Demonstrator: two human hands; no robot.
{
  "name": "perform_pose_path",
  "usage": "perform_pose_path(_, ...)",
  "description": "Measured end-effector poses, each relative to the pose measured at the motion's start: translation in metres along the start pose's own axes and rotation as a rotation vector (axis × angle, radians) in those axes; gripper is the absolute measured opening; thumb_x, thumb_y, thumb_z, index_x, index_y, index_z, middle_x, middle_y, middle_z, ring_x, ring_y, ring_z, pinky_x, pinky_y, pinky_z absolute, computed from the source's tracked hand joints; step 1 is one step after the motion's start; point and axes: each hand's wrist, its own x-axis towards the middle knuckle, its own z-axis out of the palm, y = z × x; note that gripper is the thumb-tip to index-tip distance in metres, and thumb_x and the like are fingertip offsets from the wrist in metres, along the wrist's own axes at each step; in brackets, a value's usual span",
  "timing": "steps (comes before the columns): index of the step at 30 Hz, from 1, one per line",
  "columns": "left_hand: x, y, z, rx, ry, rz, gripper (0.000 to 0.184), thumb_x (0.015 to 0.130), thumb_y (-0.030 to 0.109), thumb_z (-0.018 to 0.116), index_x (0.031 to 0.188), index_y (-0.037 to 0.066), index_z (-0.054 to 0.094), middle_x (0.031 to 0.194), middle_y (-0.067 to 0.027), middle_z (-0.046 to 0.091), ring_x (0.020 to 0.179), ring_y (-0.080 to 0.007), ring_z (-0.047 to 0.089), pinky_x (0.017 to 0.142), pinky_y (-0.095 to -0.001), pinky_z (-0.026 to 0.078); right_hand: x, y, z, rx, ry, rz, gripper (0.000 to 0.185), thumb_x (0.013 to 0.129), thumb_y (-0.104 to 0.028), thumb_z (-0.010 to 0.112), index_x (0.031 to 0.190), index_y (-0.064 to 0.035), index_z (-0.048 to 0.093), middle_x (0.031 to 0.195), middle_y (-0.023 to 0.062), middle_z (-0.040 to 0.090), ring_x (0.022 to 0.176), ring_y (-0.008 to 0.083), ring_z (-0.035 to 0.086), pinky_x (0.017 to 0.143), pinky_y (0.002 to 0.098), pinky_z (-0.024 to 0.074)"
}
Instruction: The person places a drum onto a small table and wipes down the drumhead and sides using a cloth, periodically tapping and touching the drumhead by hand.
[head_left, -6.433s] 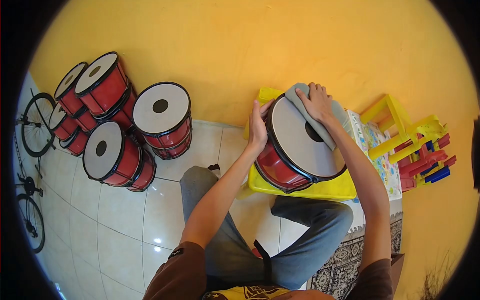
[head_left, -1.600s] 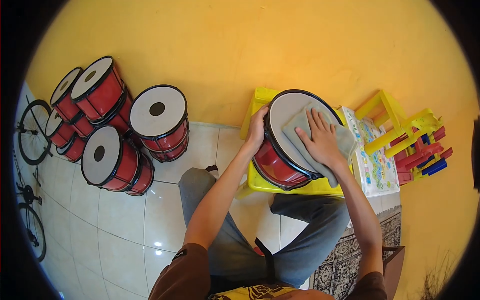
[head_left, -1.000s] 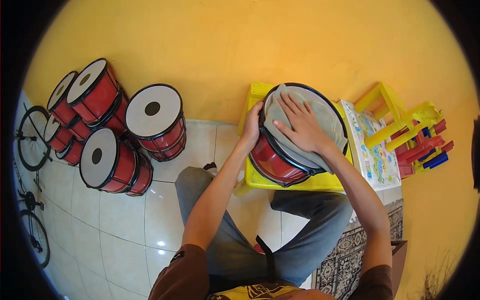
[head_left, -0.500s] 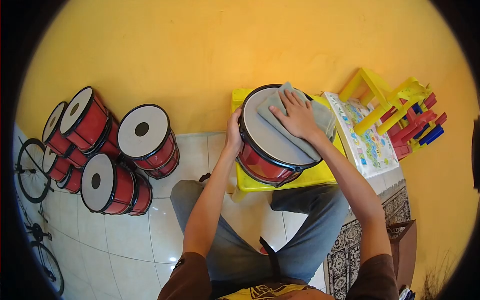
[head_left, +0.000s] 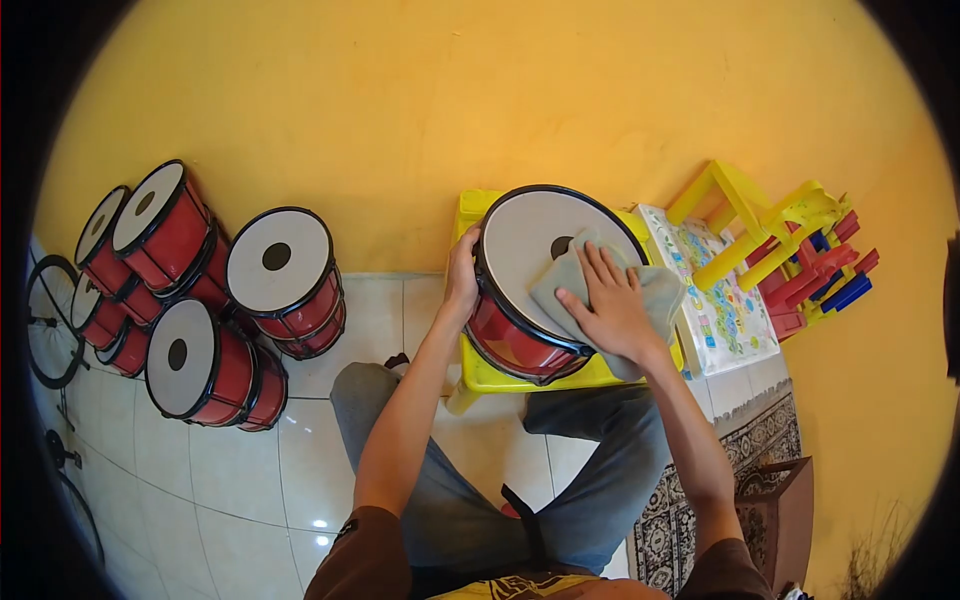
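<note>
A red drum (head_left: 520, 345) with a white head and black rim rests on a yellow plastic table (head_left: 480, 378), tilted slightly in my view. My left hand (head_left: 462, 270) is closed on the rim at the drum's left side. Fingers stretched and lying flat, my right hand (head_left: 615, 305) presses a grey-green cloth (head_left: 655, 300) against the right part of the drumhead. The cloth hangs over the rim on that side and covers part of the dark round patch (head_left: 563, 246) at the head's centre.
Several more red drums (head_left: 280, 265) stand at the left, some stacked. Bicycle wheels (head_left: 55, 320) show at the far left. To the right, a white patterned tabletop (head_left: 715, 300) bears upturned yellow plastic furniture (head_left: 735, 190). A patterned rug (head_left: 750, 440) and brown wooden piece (head_left: 790, 520) lie lower right.
My right hand and the cloth have slid down and toward the near right side of the drumhead, uncovering the far part and some of the dark centre patch. My left hand stays on the rim.
</note>
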Motion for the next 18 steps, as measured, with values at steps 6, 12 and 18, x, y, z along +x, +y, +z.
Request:
perform_pose_path(6, 0.001, -0.002, 0.0, -0.042, -0.01, -0.011, 0.048, 0.1, 0.03, 0.038, 0.132, -0.002, 0.055, 0.128, -0.0109, 0.06, 0.118, -0.0182, 0.055, 0.103, -0.03, 0.039, 0.0, -0.013, -0.003, -0.006, -0.033, -0.14, 0.08, 0.095, -0.061, 0.038, 0.152, -0.0059, 0.029, 0.158, 0.0194, 0.024, 0.147, 0.0355, 0.019, 0.115, 0.0597, 0.012)
perform_pose_path(12, -0.003, 0.003, 0.003, -0.1, -0.018, -0.037, 0.046, 0.101, 0.03, 0.038, 0.131, 0.0, 0.055, 0.125, -0.0099, 0.062, 0.113, -0.0181, 0.058, 0.1, -0.0307, 0.043, 0.024, -0.023, 0.003, -0.05, -0.022, -0.237, 0.079, 0.096, -0.061, 0.037, 0.152, -0.0067, 0.027, 0.159, 0.019, 0.022, 0.147, 0.036, 0.018, 0.116, 0.058, 0.0131)
perform_pose_path(18, -0.008, 0.011, 0.008, -0.078, -0.006, -0.058, 0.047, 0.101, 0.032, 0.037, 0.132, 0.002, 0.054, 0.126, -0.0094, 0.061, 0.113, -0.0191, 0.058, 0.1, -0.0318, 0.043, 0.053, -0.028, 0.013, -0.045, 0.012, -0.258, 0.08, 0.096, -0.061, 0.036, 0.152, -0.0047, 0.027, 0.158, 0.0201, 0.022, 0.147, 0.0362, 0.018, 0.116, 0.059, 0.0127)
